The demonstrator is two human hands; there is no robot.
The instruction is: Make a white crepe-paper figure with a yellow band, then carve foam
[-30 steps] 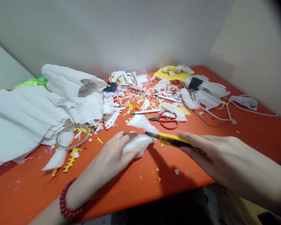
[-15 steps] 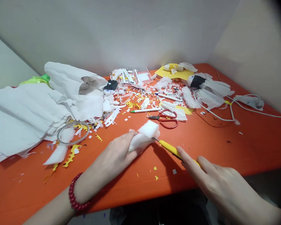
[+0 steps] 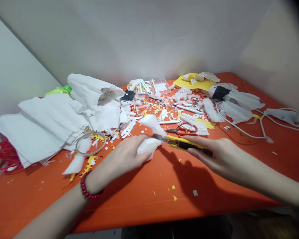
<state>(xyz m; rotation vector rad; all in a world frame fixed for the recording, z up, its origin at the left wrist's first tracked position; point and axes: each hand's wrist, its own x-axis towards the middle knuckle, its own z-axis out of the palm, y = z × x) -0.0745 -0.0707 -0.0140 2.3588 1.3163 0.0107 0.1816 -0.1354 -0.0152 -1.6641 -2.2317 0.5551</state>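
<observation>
My left hand point(image 3: 128, 152) grips a piece of white foam point(image 3: 149, 146) above the front of the orange table point(image 3: 129, 202). My right hand point(image 3: 214, 151) is closed around a yellow and black utility knife point(image 3: 181, 143). Its blade lies against the foam, with one part of the foam standing up behind the blade and another below it. Just beyond the knife lie red-handled scissors point(image 3: 186, 127), partly hidden by it. A white marker point(image 3: 169, 122) is close behind the foam.
Large white paper sheets point(image 3: 47, 122) cover the left side, with a roll of clear tape point(image 3: 90, 143) beside them. Scraps, markers and a clear case point(image 3: 161, 85) fill the back. A white cable point(image 3: 239, 127) and yellow paper point(image 3: 194, 83) are on the right.
My right hand has moved up and turned the knife flatter, so its blade now crosses the foam. The foam's upper part has lifted away from the lower. The view has shifted left.
</observation>
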